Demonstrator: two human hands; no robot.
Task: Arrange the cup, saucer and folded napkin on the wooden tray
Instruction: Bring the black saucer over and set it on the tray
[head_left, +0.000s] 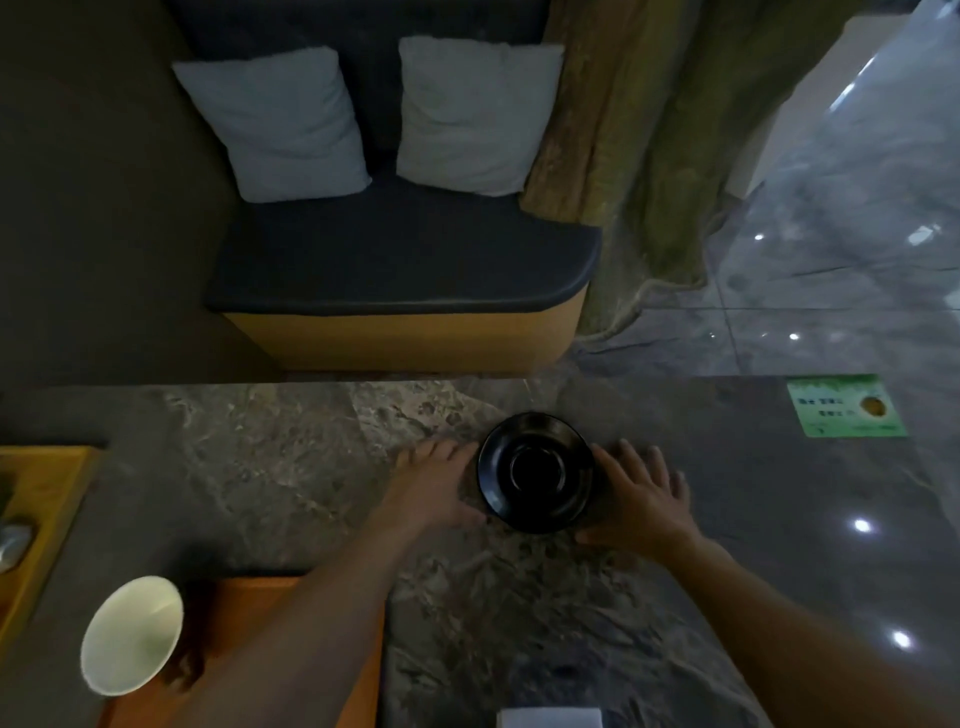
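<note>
A black saucer (535, 472) lies on the marble table past the middle. My left hand (434, 480) touches its left rim and my right hand (636, 493) its right rim, fingers spread flat on the table on both sides. The wooden tray (358, 675) sits at the near left, partly under my left forearm. A white cup (132, 634) stands at the tray's left end. The folded white napkin (549, 718) shows at the bottom edge, to the right of the tray.
A second, yellow wooden tray (47, 499) with a metal object is at the far left. A green card (847, 406) lies at the table's far right. Behind the table stands a dark bench (405, 260) with two pillows.
</note>
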